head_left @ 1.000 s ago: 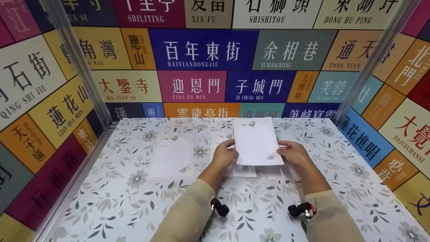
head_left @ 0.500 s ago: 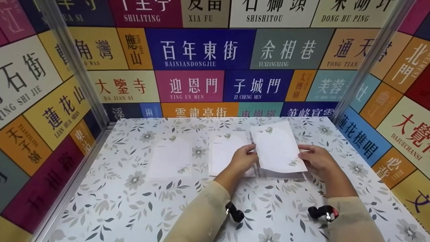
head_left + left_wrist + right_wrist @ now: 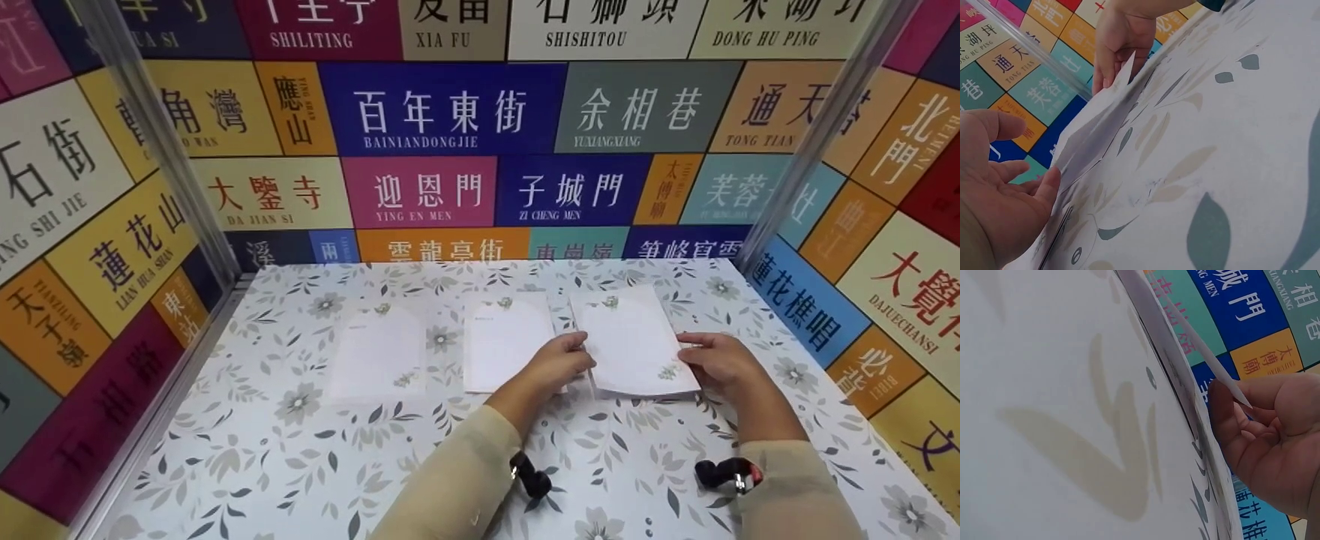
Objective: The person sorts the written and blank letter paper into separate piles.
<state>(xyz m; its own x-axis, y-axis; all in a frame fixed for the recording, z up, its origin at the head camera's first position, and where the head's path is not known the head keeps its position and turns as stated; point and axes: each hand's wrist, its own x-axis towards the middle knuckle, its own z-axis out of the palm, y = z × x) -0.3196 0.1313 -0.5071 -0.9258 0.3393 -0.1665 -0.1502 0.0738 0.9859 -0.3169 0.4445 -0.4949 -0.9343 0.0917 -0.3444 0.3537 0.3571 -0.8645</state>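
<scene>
Step looks like laying sheet (image 3: pixel 634 345) down, right of middle sheet (image 3: pixel 504 341). Sheet low over tabletop (image 3: pixel 300 472); right hand (image 3: pixel 721 363) pinches one edge, left hand (image 3: pixel 553 363) loosely open, fingers parted at other edge. Next move likely wants lowering, squaring, release.

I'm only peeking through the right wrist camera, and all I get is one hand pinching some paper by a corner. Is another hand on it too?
Observer: Yes, the left hand touches the left edge of the paper.
Visitor: Oh, nice! I only see it nearly edge-on. Is its face plain white?
Observer: Not quite: the head view shows a greenish motif near the top left and another at the bottom right.
Visitor: And is that the only paper around?
Observer: No, two more lie to its left on the table: a middle sheet and a far-left sheet.
</scene>
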